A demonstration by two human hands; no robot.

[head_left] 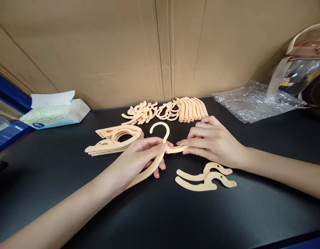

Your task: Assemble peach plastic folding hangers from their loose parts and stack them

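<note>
My left hand [147, 152] pinches a cream plastic clothes hanger [149, 170] near the base of its hook, which curls upward above the thumb. One arm of this hanger slopes down to the left under my palm. My right hand [214, 140] is closed on a short curved hanger arm [177, 149], whose end meets the hook piece at my left fingertips. Whether the two parts are joined there I cannot tell. Two loose curved hanger pieces [198, 186] lie overlapping on the black table just below my right hand.
Left of centre lies a stack of folded hangers [110, 149]. Along the back sit piled hanger parts [141, 113], several hooks [169, 111] and a row of hanger arms [192, 110]. A tissue pack [58, 112], crumpled clear plastic [250, 102] and a bottle [300, 74] stand near the cardboard wall [97, 52].
</note>
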